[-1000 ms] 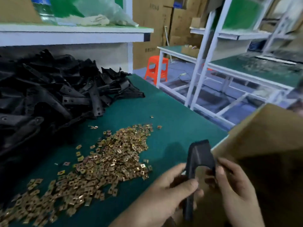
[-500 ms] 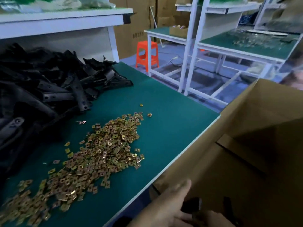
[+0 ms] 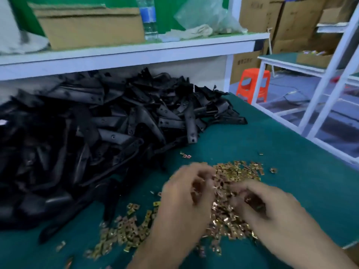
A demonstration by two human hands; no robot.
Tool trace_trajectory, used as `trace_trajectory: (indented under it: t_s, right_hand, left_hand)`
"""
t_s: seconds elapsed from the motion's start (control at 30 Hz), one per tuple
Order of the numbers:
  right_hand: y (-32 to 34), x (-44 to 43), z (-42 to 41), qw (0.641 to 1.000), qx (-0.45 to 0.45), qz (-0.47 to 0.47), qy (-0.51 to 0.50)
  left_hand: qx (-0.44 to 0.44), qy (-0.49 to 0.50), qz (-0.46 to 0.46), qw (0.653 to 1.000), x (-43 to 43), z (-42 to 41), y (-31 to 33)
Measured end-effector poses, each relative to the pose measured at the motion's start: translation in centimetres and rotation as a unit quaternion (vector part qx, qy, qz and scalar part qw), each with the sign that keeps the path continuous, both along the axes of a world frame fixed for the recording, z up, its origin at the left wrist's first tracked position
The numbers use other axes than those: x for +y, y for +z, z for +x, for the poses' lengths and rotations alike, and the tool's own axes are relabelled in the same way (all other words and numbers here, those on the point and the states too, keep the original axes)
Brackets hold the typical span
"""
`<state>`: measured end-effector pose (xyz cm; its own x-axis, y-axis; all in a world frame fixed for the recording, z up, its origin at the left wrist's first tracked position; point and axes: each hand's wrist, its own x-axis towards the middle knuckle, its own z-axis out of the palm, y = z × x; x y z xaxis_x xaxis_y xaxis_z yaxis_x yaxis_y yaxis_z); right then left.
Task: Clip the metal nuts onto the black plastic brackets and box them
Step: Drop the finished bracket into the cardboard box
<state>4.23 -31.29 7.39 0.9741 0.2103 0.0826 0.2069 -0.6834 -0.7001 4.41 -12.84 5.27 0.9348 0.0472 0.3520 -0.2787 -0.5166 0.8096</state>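
Metal nuts [image 3: 237, 171], small and gold-coloured, lie in a loose heap on the green table [image 3: 291, 148]. The heap runs from the middle of the view down toward seven o'clock. A few strays sit apart from it at twelve and two o'clock of the heap.

Both hands are down on this heap. The left hand [image 3: 184, 202] covers its middle and the right hand [image 3: 270, 212] sits just beside it at three o'clock, with nuts showing in the gap between them. The fingers of each hand are curled downward into the nuts. Heavy blur hides the fingertips, so I cannot tell whether either hand has actually pinched a nut.

At ten o'clock from the hands the black plastic brackets [image 3: 101, 136] are stacked in a big tangled mound against the back panel. Its near edge lies close to the nuts.

Above the mound, at twelve o'clock, a white shelf [image 3: 136, 55] carries a cardboard box [image 3: 89, 28], a water bottle [image 3: 149, 20], a crumpled pale cloth [image 3: 194, 32] and a clear plastic bag [image 3: 206, 12]. At two o'clock, on the floor past the table edge, stands an orange stool [image 3: 252, 84] beside white-framed benches [image 3: 326, 78], with brown cartons [image 3: 281, 20] piled behind.
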Motion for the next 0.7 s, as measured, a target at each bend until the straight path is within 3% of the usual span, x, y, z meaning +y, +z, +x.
trace_trajectory:
  t_s: [0.07,0.13,0.27,0.4,0.7]
  right_hand:
    - [-1.4,3.4,3.7,0.999,-0.038,-0.002,0.027]
    - [-2.2,7.5,6.6,0.997,-0.038,0.004,0.064]
    - [-3.9,14.3,10.2,0.995,-0.011,0.024,0.091]
    - [-6.4,17.3,11.5,0.996,-0.017,0.077,0.037]
    - [-8.6,16.5,13.1,0.981,-0.144,0.125,-0.041]
  left_hand:
    - [-0.042,0.168,0.168,0.97,5.2,1.8,0.5]
    - [-0.006,0.291,0.297,0.91,9.6,3.3,0.1]
    - [0.103,0.329,0.371,0.862,14.2,5.3,-0.7]
    - [0.103,0.31,0.365,0.872,14.9,6.5,-2.4]
    - [-0.072,0.271,0.207,0.937,15.7,6.4,-2.4]
